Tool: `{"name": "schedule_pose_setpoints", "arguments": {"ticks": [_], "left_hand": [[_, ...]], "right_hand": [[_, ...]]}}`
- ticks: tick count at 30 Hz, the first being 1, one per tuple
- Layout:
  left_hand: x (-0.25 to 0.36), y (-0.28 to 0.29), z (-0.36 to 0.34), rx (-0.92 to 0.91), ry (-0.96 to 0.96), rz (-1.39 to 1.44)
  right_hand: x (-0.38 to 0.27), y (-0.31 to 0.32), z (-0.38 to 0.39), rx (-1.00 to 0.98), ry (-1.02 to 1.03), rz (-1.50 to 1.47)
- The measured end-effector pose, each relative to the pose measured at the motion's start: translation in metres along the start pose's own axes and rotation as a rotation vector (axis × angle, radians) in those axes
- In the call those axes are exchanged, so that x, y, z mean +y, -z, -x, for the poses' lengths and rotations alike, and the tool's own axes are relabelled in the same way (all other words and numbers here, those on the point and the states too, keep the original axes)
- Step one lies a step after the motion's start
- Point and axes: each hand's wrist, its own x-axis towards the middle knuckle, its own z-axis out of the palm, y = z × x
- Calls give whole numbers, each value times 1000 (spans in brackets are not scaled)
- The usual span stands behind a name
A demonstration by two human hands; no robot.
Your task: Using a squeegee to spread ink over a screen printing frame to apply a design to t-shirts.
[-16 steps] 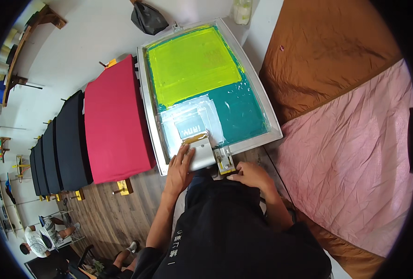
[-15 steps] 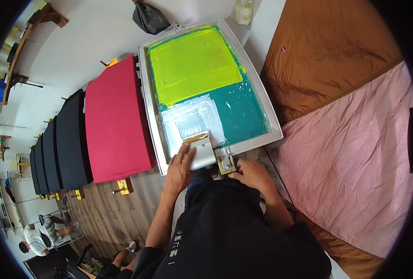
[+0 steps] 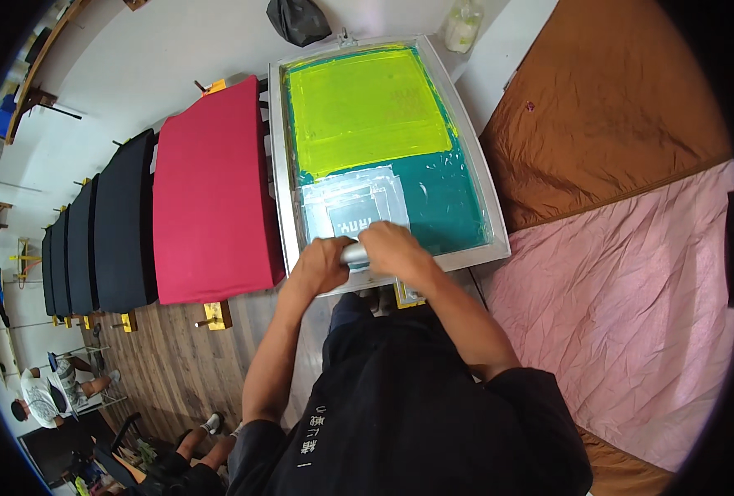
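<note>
A screen-printing frame (image 3: 495, 217) with a metal rim stretches out in front of me. Its mesh is teal, with a bright yellow-green area (image 3: 367, 103) on the far part and a pale stencil area (image 3: 393, 211) on the near left. Both my hands grip a silver squeegee (image 3: 355, 254) over the near end of the frame. My left hand (image 3: 321, 264) is closed around its left side and my right hand (image 3: 396, 250) around its right side. The squeegee's lower edge is hidden by my hands. A metal clamp (image 3: 408, 293) shows partly beneath my right forearm.
A pink fabric-covered board (image 3: 214, 198) stands left of the frame, with several black boards (image 3: 125, 223) beyond. To the right hang brown (image 3: 607, 107) and pink (image 3: 607, 306) sheets. A black bag (image 3: 299, 21) and a bottle (image 3: 463, 25) are at the far end. Two people sit lower left.
My right hand has left the clamp at the near edge and now grips the squeegee. My left hand has shifted from resting flat on it to wrapping around it. The view has shifted slightly.
</note>
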Motion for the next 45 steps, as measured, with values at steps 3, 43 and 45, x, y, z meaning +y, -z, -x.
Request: {"name": "schedule_pose_setpoints", "arguments": {"ticks": [3, 43, 45], "left_hand": [[-15, 37, -21, -139, 53, -19], [-60, 51, -59, 37, 18, -47], [-77, 57, -86, 106, -69, -68]], "right_hand": [[-10, 29, -41, -159, -53, 18], [-5, 35, -96, -41, -42, 15], [6, 45, -122, -12, -38, 17]]}}
